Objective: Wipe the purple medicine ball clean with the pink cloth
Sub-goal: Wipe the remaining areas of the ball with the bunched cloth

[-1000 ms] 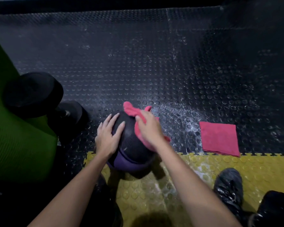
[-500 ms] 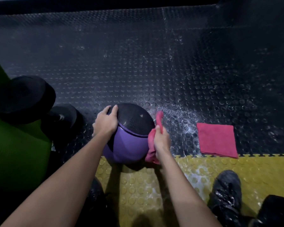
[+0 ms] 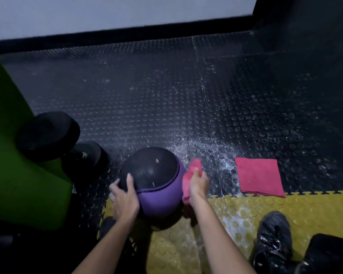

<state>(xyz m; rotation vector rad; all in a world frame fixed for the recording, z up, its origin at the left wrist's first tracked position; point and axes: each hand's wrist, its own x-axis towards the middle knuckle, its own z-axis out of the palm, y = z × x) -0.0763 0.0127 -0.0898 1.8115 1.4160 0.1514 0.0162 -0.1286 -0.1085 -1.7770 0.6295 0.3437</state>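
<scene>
The purple and black medicine ball (image 3: 158,198) sits on the floor where the black studded mat meets the yellow one. My left hand (image 3: 124,196) holds its left side, thumb up on the black half and the fingers wrapped round the side. My right hand (image 3: 198,184) grips a bunched pink cloth (image 3: 187,180) and presses it against the ball's right side. Part of the cloth hangs below my hand.
A second pink cloth (image 3: 258,177) lies folded flat on the black mat to the right. A black dumbbell (image 3: 53,139) rests at the left by a green mat (image 3: 14,175). Wet patches show on the floor. A black shoe (image 3: 273,240) is at the bottom right.
My left hand slid from the ball's top left down to its near left side. The right hand with the cloth stayed on the right side. The camera tilted up, showing the wall.
</scene>
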